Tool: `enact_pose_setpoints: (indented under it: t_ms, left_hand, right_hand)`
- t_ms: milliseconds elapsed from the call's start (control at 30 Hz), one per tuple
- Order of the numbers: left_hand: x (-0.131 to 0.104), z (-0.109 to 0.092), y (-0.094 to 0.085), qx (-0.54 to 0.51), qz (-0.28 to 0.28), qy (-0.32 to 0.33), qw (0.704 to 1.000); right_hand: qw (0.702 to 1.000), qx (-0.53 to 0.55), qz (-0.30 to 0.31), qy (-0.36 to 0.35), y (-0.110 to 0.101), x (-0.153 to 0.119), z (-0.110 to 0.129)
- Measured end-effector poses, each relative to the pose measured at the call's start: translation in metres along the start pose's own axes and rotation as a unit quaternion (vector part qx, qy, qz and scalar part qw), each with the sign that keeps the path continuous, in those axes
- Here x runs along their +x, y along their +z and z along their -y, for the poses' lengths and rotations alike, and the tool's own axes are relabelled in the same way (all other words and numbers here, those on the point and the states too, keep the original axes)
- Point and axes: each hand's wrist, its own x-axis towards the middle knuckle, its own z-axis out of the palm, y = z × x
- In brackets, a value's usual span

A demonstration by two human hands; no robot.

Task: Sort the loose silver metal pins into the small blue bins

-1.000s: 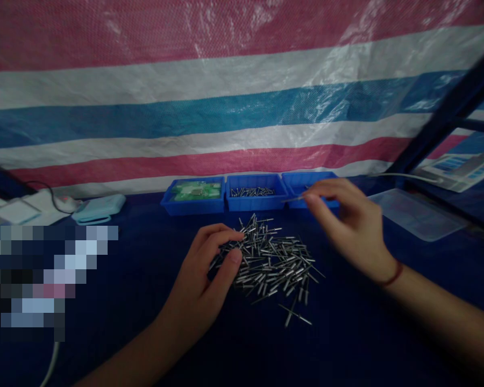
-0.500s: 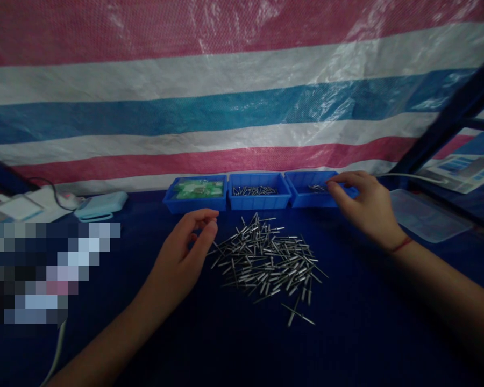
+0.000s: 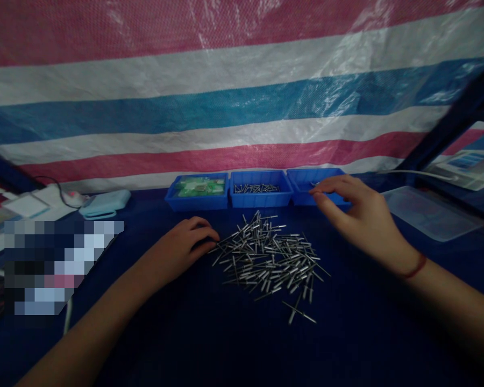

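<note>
A loose pile of metal rivets [image 3: 270,255] lies on the dark blue table. At the pile's left edge is my left hand [image 3: 189,244], its thumb and fingertips close together on or beside a rivet; what they hold is too small to tell. My right hand [image 3: 355,212] hovers over the front of the right blue bin [image 3: 300,198], thumb and forefinger nearly meeting, and any held piece cannot be made out. A few metal pieces show behind its fingertips in that bin. The middle blue bin [image 3: 260,200] holds more metal pieces.
The left blue bin [image 3: 197,202] holds green and clear packets. A light blue case [image 3: 107,204] and white plugs with cables lie at the back left. At the right is a clear plastic lid [image 3: 431,214]. Striped sheeting [image 3: 226,113] hangs behind the bins.
My left hand has lowered to the pile's left edge, with its fingers flatter. My right hand has moved slightly left and nearer. The view has shifted a little.
</note>
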Motion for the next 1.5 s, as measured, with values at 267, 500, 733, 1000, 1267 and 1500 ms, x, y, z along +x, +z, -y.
enact_pose_setpoints:
  t_ms: [267,500,733,1000,1267,1500]
  left_hand:
    - [0.003,-0.019,-0.007,-0.052,-0.046,0.012,0.998]
    - [-0.003,-0.084,0.006,-0.256,-0.045,-0.021,0.966]
    - [-0.007,-0.098,0.008,-0.311,-0.041,-0.023,0.949]
    - [-0.008,-0.100,0.011,-0.312,-0.032,-0.012,0.950]
    - [-0.007,-0.101,0.014,-0.300,-0.090,-0.004,0.950]
    - [-0.008,-0.100,0.014,-0.277,-0.146,-0.013,0.950]
  right_hand:
    - [0.996,0.077,0.039,-0.005,0.006,-0.008,0.021]
    - [0.954,0.264,0.143,0.017,0.010,-0.028,0.068]
    - [0.928,0.341,0.143,0.047,0.007,-0.031,0.078]
    - [0.937,0.330,0.114,0.017,0.009,-0.034,0.080]
    - [0.940,0.321,0.112,0.008,0.012,-0.036,0.080]
    - [0.939,0.321,0.125,0.017,0.014,-0.037,0.078]
